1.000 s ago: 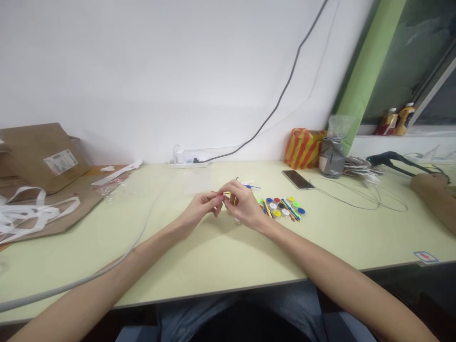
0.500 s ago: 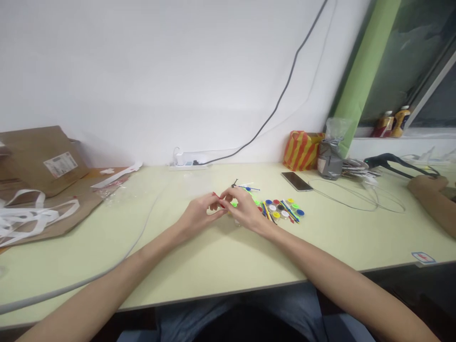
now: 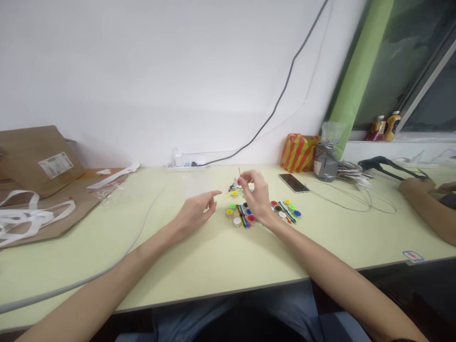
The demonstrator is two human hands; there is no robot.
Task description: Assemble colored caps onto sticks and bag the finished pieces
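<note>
My left hand (image 3: pixel 194 213) hovers over the table with its fingers apart, holding nothing. To its right, my right hand (image 3: pixel 257 192) pinches a thin red strip (image 3: pixel 240 173), its tip sticking up above the fingers. Below the hands stand small clear pots with coloured lids, among them a white-lidded pot (image 3: pixel 237 222) and a yellow-lidded pot (image 3: pixel 230 213). Thin coloured strips (image 3: pixel 243 216) lie among these pots. A second group of pots and strips (image 3: pixel 287 212) is right of my right wrist. Behind my right fingers, more small pieces (image 3: pixel 233 187) are partly hidden.
A phone (image 3: pixel 294 183) lies behind the pots, near a striped bag (image 3: pixel 299 153) and a dark wrapped package (image 3: pixel 324 161). Brown paper bags (image 3: pixel 39 161) fill the left side. A grey cable (image 3: pixel 71 286) crosses the table. Another person's arm (image 3: pixel 427 204) rests at right.
My hands, together before, are now apart. My right hand has lifted away to the right and back with the red strip. My left hand has let go, and the pots beneath show.
</note>
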